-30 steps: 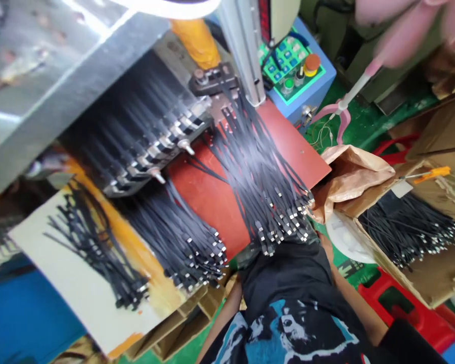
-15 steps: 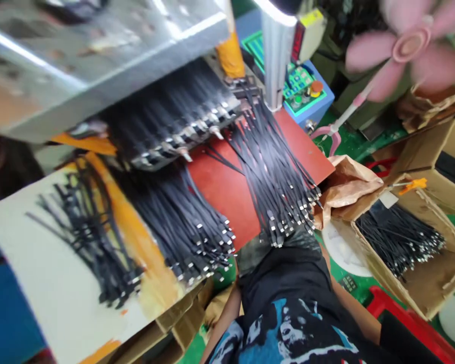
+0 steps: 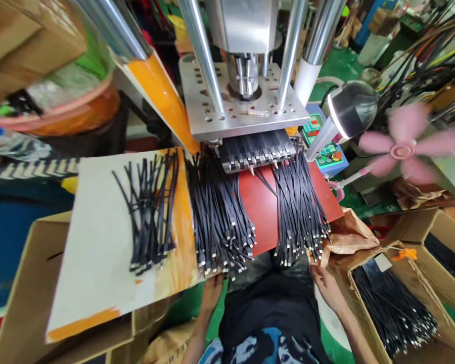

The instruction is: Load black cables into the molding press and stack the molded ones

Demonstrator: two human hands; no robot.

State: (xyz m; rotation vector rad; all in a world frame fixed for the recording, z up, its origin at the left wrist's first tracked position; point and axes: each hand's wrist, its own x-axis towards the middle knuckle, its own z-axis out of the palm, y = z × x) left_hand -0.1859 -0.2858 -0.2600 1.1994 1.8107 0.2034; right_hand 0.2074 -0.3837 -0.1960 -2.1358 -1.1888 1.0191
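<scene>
Cables (image 3: 222,217) — flat, black, with silvery rectangular plug tips (image 3: 242,242) — lie in a dense sheaf at centre, tips toward the near edge. Similar black sheaf (image 3: 299,212) at right, on a smooth red board (image 3: 260,212); looser black bundle (image 3: 151,217) at left, on a flat white board (image 3: 98,237). Bare left hand (image 3: 212,288) at the near edge, just beside the central plug tips; bare right hand (image 3: 325,283) beside crinkled brown paper (image 3: 349,231) — cannot tell whether either grips anything.

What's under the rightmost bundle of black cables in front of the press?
The reddish-brown board shows on both sides of that bundle, whose plug ends overhang the front edge. Whatever lies directly beneath the densely packed cables is covered.
</scene>
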